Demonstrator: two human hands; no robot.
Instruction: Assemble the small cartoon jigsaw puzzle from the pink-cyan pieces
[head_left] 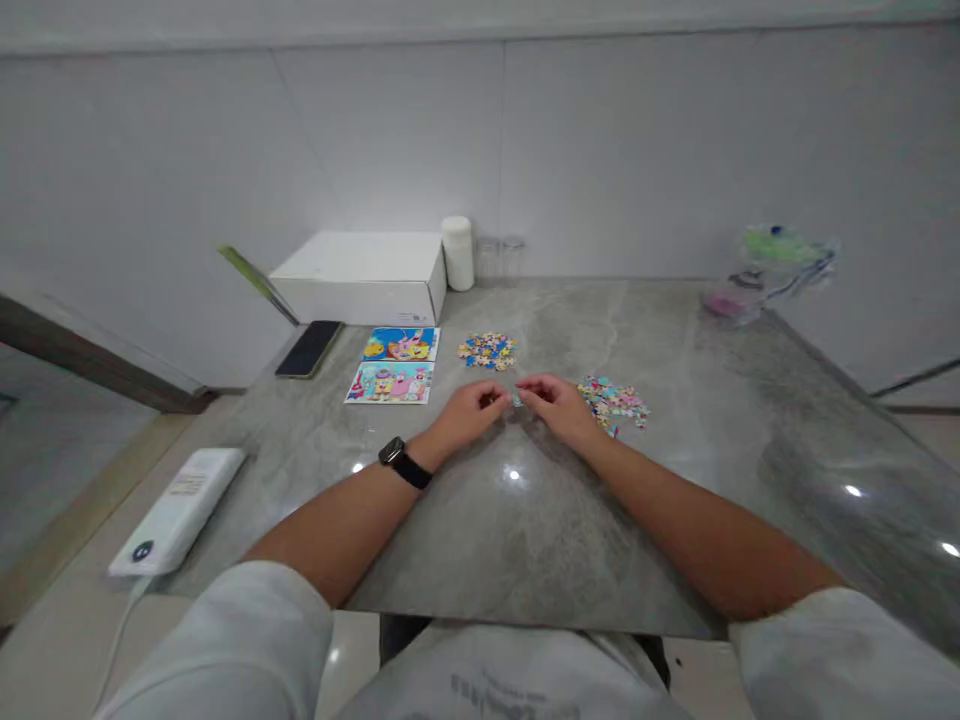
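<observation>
Puzzle piece, small, pale, between left hand and right hand over the bench. Fingers curled close to it; clamped or not, too small to tell. Presumably light, stiff card, easily creased; best pinched by opposite edges.

One left hand and one right hand; at least one small piece between them; two heaps of puzzle pieces, too crowded to count singly; two printed cartoon pictures; one wristwatch; one phone; one white box; one white bottle; two clear glasses; one white device with one cable; one plastic bag; one desk.
</observation>
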